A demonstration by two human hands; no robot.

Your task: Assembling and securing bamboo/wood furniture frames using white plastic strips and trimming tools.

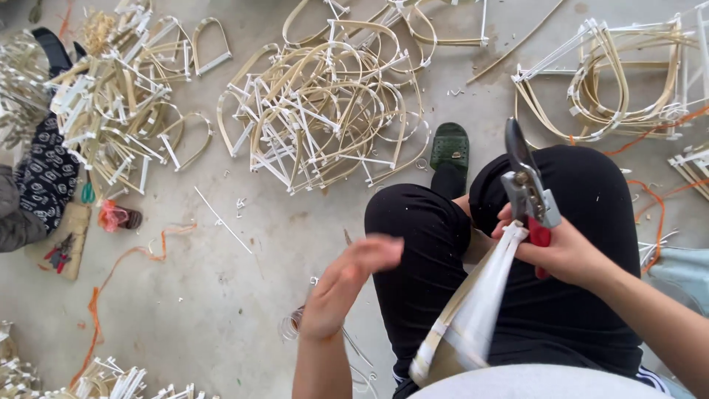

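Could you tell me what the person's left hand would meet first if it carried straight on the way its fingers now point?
The left hand, open and blurred, points up and right toward the black-trousered knee. That knee looks to come first, though depth is hard to judge; the hand may pass just above it.

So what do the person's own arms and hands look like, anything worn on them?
Both forearms are bare up to the frame edge, with no sleeve in view. The left hand shows no glove, ring, watch or wristband, though it is slightly blurred. The right hand is also ungloved, and its wrist carries no watch or band. No markings can be made out on either arm.
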